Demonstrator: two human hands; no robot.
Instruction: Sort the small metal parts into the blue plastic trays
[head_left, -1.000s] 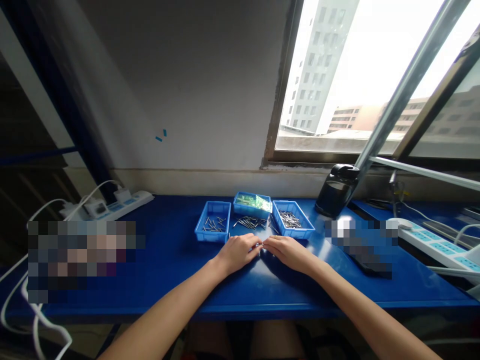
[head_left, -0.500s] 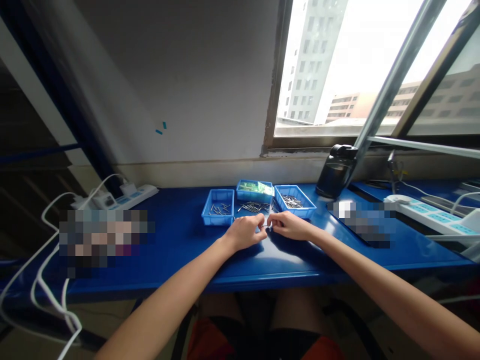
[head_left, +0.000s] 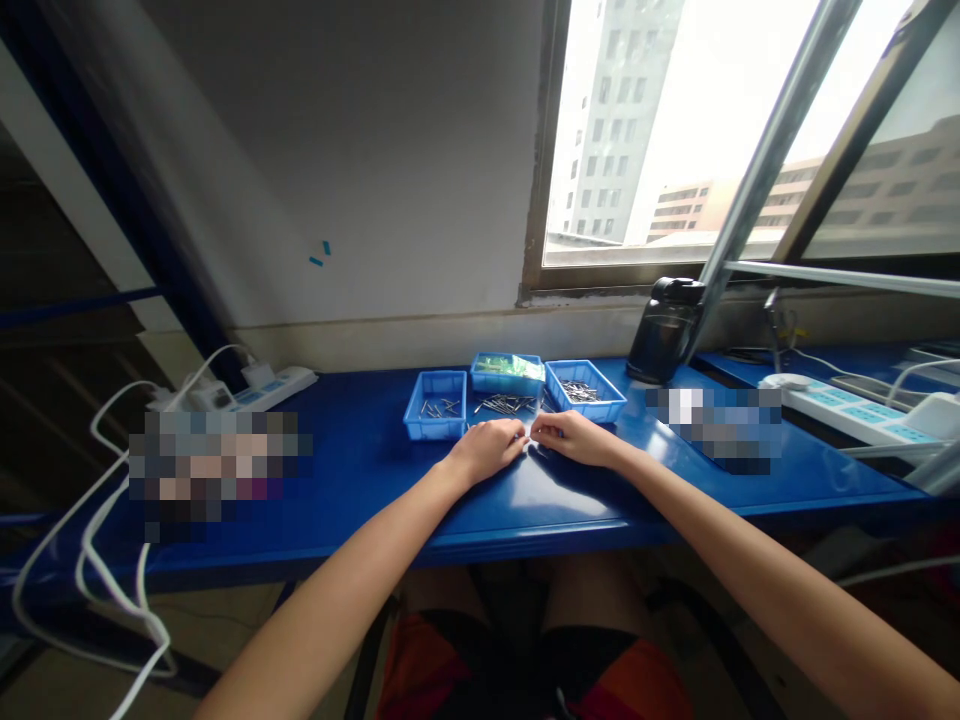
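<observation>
My left hand and my right hand rest on the blue table, fingertips pinched together and nearly meeting over a tiny metal piece too small to name. Just beyond them lies a loose pile of small metal pins. Three blue trays stand behind: the left tray with a few pins, the middle tray with a green packet, the right tray with many pins.
A black device stands by the window frame at the right. White power strips lie at the far left and far right, with white cables hanging off the left edge. A wall rises behind the table.
The view has tipped and shifted, so the table and trays sit higher and smaller in the picture. Both hands stay together in front of the pin pile, pinching.
</observation>
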